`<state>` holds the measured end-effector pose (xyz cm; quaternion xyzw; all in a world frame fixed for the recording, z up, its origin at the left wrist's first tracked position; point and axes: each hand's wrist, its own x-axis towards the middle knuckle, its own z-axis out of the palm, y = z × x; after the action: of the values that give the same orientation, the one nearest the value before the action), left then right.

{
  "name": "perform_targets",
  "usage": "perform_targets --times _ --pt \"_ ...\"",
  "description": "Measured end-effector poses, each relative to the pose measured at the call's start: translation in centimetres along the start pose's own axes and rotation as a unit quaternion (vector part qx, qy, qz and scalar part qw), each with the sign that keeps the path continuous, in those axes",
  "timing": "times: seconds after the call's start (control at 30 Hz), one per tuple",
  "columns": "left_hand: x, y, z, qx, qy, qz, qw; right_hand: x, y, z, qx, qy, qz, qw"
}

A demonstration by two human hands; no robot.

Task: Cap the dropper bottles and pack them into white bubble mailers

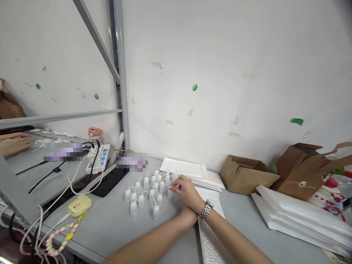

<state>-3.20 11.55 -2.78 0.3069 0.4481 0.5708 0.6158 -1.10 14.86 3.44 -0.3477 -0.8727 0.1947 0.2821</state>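
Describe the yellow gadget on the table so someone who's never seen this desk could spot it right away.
Start at the grey table and go to its left front corner, left of the cluster of small white bottles. There lies the yellow device, flat, among white cables. It is the only pale yellow thing, with a pastel bead strap trailing from it.

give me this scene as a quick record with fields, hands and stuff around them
right hand: on the cluster of small white bottles, fingertips at one bottle
left hand: mostly hidden beneath the right wrist
wrist: metal watch
surface: grey table
behind hands: stack of white padded envelopes
right side: brown paper bags
left side: power strip
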Motion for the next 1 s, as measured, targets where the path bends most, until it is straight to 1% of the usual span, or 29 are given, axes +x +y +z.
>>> perform_targets --times 0.07,0.13,0.2,0.27,0.33,0.4,0.47,0.53,0.63,0.7,0.8,0.9,1.0 --pt "-0.2 0.3 0.0 0.006 -0.002 -0.001 1.0 -0.1 0.1 -0.4 0.003 0.006 -0.001 1.0" --pt "-0.4 0.7 0.2 0.017 -0.009 -0.009 1.0 -0.7 0.3 -1.2 0.027 0.024 -0.008 0.999" --pt "-0.6 1.1 0.3 0.035 -0.025 -0.028 0.999 -1.9 0.9 -2.5 0.071 0.077 -0.016 0.994" --pt "-0.7 1.6 0.3 0.055 -0.047 -0.053 0.996 -3.7 2.1 -3.9 0.107 0.16 -0.009 0.981" --pt "-0.8 1.9 0.3 0.067 -0.062 -0.072 0.993 -5.9 3.8 -5.2 0.11 0.221 0.022 0.969" --pt "-0.9 2.1 0.2 0.067 -0.065 -0.076 0.993 -8.1 5.6 -6.3 0.11 0.26 0.058 0.958" --pt "-0.9 2.2 0.1 0.067 -0.06 -0.072 0.993 -10.1 7.1 -7.0 0.121 0.297 0.099 0.942" --pt "-1.0 2.3 0.1 0.071 -0.057 -0.07 0.993 -11.4 7.9 -7.3 0.14 0.328 0.134 0.925" --pt "-1.2 2.6 0.2 0.082 -0.066 -0.073 0.992 -12.2 7.9 -7.6 0.176 0.354 0.15 0.906" --pt "-1.3 2.9 0.4 0.091 -0.074 -0.08 0.99 -12.3 7.6 -7.8 0.192 0.355 0.14 0.904" --pt "-1.6 3.3 0.7 0.102 -0.085 -0.086 0.987 -12.4 7.0 -7.9 0.182 0.348 0.121 0.912" --pt "-1.8 3.6 0.9 0.107 -0.094 -0.078 0.987 -12.7 6.7 -7.9 0.139 0.348 0.101 0.922" --pt "-1.9 3.7 1.0 0.111 -0.11 -0.067 0.985 -12.8 6.7 -8.2 0.117 0.336 0.106 0.928"
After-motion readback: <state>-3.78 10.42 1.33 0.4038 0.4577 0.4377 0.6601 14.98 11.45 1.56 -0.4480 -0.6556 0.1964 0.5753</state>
